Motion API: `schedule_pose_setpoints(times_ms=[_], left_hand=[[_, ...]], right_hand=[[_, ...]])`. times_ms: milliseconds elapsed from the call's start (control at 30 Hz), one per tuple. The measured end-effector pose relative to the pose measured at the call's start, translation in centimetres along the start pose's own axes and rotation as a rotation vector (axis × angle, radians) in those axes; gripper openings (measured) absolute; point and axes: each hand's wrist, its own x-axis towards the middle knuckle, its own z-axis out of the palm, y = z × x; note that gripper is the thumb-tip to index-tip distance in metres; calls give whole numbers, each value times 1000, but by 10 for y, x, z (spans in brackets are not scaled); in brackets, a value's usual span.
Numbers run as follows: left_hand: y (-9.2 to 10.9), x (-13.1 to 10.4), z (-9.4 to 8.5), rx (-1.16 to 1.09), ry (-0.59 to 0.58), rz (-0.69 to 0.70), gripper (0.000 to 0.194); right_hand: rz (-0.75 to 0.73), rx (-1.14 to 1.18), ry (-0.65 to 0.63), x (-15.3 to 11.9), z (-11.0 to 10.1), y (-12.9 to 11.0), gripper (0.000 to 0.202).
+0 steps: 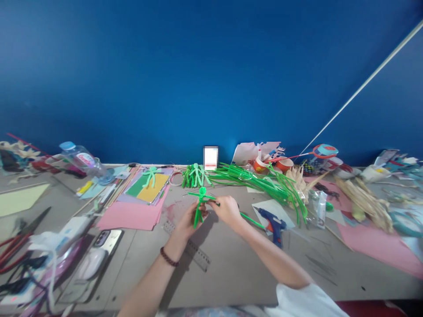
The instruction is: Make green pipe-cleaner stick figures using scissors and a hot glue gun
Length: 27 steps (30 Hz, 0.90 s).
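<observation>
A bright green pipe-cleaner figure [202,193] with a round head, outstretched arms and long legs stands upright in my left hand [187,221]. The fingers of that hand are closed around its body and legs. My right hand [228,211] pinches the end of the figure's arm on the right side, though its fingertips are partly hidden. A loose green pipe cleaner [252,220] lies past my right wrist. Behind the figure rests a group of finished green pipe-cleaner figures [195,175]. Another light green figure [150,176] lies on coloured sheets to the left.
A bundle of green pipe cleaners [244,176] spreads along the back. At right lies a blue glue gun [275,226]. Below my hands is a clear ruler [198,255]. Pink paper [132,215], a phone [107,240], a bottle [84,160] and red-handled scissors [23,240] lie left.
</observation>
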Motion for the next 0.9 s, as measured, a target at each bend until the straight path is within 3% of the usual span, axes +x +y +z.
schedule_pose_setpoints(times_ms=[133, 300, 567, 767, 900], left_hand=[[-1, -5, 4, 128, -34, -59, 13], [0, -2, -5, 477, -28, -45, 23], [-5, -3, -4, 1013, 10, 181, 23], [-21, 5, -13, 1231, 18, 413, 13], [-28, 9, -18, 1329, 105, 572, 13]], right_hand=[[35, 170, -75, 12, 3, 13, 18], [60, 284, -130, 26, -2, 29, 19], [-95, 139, -185, 26, -21, 28, 15], [-170, -19, -225, 21, -29, 13, 15], [-186, -214, -204, 7, -27, -3, 13]])
